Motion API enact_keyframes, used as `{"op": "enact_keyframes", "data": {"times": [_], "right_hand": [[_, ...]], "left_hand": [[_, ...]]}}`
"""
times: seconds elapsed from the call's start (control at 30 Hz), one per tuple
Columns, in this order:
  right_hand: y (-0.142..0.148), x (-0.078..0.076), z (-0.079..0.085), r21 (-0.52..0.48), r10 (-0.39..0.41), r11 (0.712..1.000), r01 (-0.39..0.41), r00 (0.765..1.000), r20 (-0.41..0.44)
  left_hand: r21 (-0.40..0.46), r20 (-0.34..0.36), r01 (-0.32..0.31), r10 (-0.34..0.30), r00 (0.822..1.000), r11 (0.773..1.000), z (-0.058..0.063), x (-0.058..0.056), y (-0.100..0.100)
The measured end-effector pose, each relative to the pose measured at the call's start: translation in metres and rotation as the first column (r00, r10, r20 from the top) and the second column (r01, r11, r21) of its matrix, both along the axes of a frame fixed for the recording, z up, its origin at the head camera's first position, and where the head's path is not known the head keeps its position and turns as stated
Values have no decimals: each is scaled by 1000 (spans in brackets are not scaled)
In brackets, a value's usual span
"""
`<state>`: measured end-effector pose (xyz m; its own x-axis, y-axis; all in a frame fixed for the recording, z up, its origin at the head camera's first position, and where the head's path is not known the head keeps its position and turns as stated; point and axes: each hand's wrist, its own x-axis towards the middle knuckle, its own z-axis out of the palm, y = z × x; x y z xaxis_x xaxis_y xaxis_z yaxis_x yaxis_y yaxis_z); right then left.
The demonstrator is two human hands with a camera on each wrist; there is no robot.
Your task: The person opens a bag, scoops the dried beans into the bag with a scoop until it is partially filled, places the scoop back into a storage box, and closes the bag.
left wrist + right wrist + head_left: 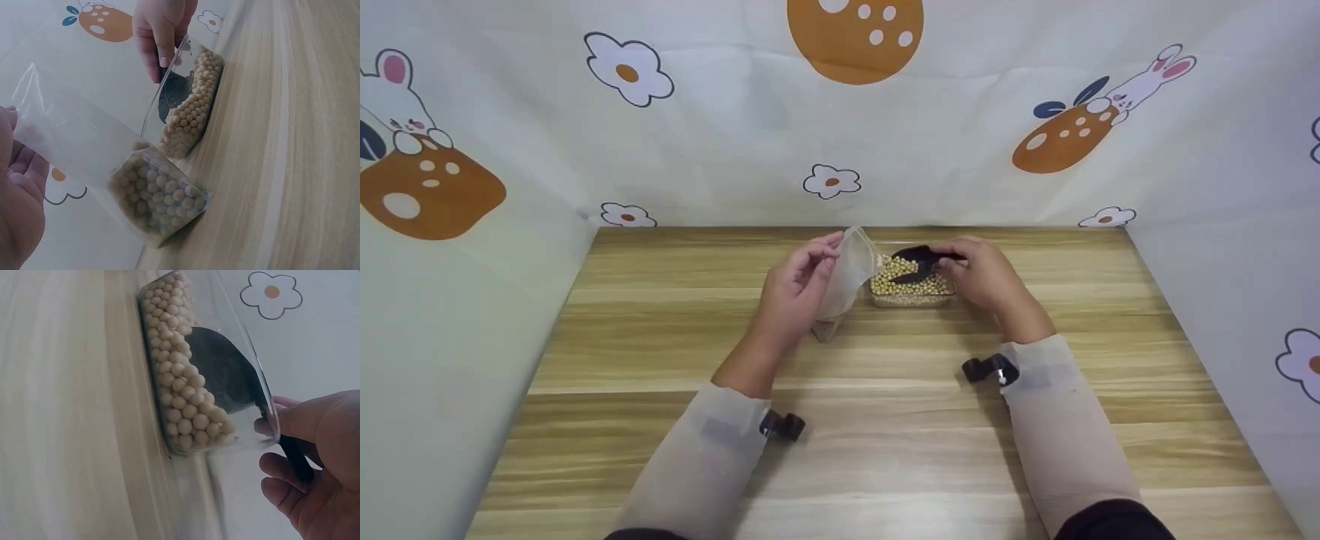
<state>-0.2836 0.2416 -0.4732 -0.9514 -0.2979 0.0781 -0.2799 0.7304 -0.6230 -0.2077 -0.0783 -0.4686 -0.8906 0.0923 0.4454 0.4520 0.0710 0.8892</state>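
A clear rectangular container (911, 301) stands on the table, partly filled with round, pale yellow beans (183, 382). My right hand (986, 277) grips the handle of a black scoop (219, 371), whose blade dips among the beans inside the container. To the left, my left hand (799, 281) pinches the upper edge of a translucent bag (847, 274) and holds it upright beside the container. In the left wrist view, beans (157, 194) fill the bottom of this bag, which rests on the table. The bag's mouth faces toward the container.
A wood-grain table (877, 420) lies under everything. Pale cloth walls (735, 135) with flowers and rabbits printed on them enclose its back and both sides. The container stands near the table's back edge. Small black cameras (784, 426) are strapped at both wrists.
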Motion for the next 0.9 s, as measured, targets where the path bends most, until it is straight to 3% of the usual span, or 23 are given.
{"op": "enact_keyframes", "data": {"times": [0.57,0.9], "right_hand": [[23,-4,1,-209,-41,975,75,986,162],[24,1,17,-420,8,903,92,973,232]], "left_hand": [[-14,-5,-10,10,1000,1000,1,-1,0],[-2,3,-5,5,1000,1000,1,0,0]]}}
